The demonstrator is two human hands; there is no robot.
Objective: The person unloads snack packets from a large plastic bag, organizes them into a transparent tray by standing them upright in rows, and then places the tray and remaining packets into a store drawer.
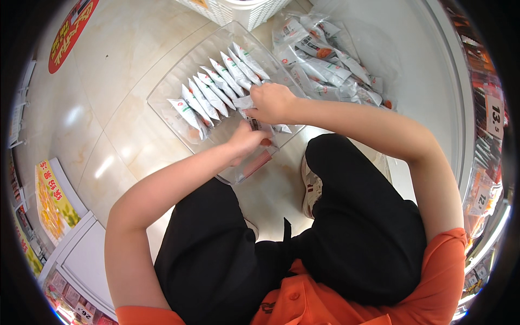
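Observation:
A clear plastic bin (172,116) stands on the floor in front of my knees. Inside it, a row of small white snack packets (216,86) stands on edge, leaning side by side. At the bin's near part, my left hand (248,142) and my right hand (271,103) are both closed on one white packet (253,122) with a reddish-brown picture. The left hand grips its lower end; the right holds its upper end, fingertips partly hidden. Under my hands, other packet edges show in part.
To the right of the bin, a large clear bag (330,59) of loose white packets lies against a pale shelf base (433,108). A white slotted basket (249,15) stands beyond the bin. Stocked shelves (485,135) line the right; a white display stand (86,254) is at left.

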